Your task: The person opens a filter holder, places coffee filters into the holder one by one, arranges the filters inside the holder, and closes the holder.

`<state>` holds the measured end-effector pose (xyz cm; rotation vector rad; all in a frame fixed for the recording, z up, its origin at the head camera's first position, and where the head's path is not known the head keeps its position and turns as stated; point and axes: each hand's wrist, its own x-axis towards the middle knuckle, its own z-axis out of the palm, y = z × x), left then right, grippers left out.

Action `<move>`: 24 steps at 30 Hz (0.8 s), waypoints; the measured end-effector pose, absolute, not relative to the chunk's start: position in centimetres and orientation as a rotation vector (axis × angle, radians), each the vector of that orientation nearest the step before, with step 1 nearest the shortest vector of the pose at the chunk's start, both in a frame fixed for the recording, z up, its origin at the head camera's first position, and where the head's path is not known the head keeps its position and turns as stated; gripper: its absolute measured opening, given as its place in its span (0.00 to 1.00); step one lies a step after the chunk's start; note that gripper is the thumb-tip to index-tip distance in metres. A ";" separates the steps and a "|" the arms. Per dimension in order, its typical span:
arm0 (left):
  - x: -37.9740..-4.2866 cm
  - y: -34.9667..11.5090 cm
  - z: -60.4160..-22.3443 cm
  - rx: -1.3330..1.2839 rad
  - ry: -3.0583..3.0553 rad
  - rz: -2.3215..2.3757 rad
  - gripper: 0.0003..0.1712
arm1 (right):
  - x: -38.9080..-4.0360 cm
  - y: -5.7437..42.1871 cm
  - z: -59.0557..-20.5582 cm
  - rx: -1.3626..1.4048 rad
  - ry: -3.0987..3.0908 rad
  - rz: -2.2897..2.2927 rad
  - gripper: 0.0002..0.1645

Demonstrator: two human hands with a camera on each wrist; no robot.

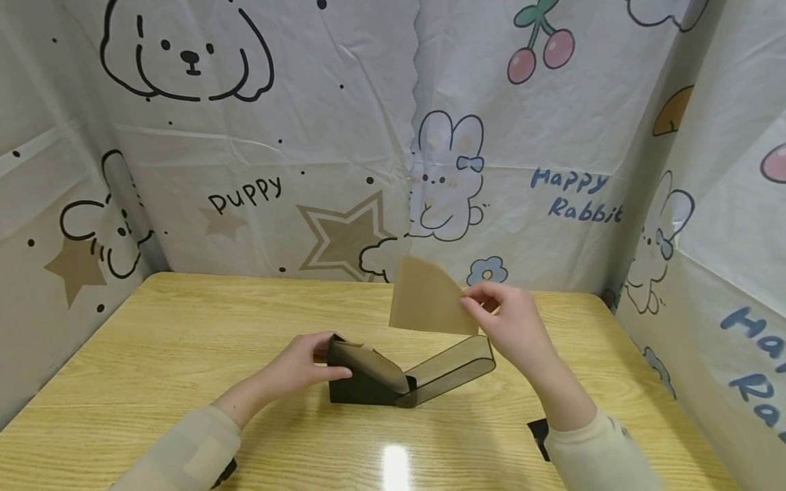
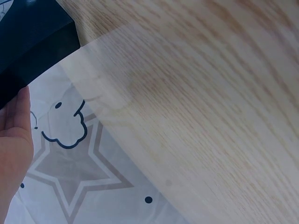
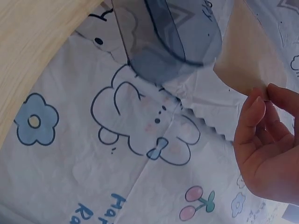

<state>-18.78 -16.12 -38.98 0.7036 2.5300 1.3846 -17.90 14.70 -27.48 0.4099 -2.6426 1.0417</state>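
Note:
My left hand [image 1: 301,363] grips the left end of a black filter box [image 1: 359,382], thumb along its front side and fingers behind. The box sits on the table with its smoky see-through lid [image 1: 456,368] swung out to the right. Inside it, the curved edges of brown paper filters [image 1: 374,358] show. Above the lid, my right hand [image 1: 514,320] pinches one brown paper coffee filter [image 1: 428,298] by its right corner, between thumb and index finger. In the left wrist view only part of the black box [image 2: 39,42] appears.
A wood-grain table [image 1: 276,443] carries the box, with a patterned cloth [image 1: 344,136] hanging behind it and at both sides. Dark straps [image 1: 539,436] show by the right sleeve and beside the left sleeve.

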 end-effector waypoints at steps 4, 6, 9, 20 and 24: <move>-18.9 -16.1 -39.1 0.717 2.535 1.384 0.22 | -17.8 13.6 -28.1 0.443 -2.671 1.042 0.04; -18.9 -16.1 -39.1 0.702 2.535 1.387 0.22 | -17.8 13.0 -28.4 0.462 -2.681 1.041 0.04; -18.9 -16.1 -39.1 0.701 2.540 1.385 0.22 | -17.7 12.4 -28.7 0.481 -2.688 1.053 0.04; -18.8 -16.1 -39.0 0.718 2.541 1.397 0.20 | -17.4 11.0 -29.3 0.484 -2.715 1.087 0.03; -18.8 -16.1 -39.0 0.714 2.544 1.393 0.20 | -17.5 10.7 -29.5 0.509 -2.701 1.091 0.03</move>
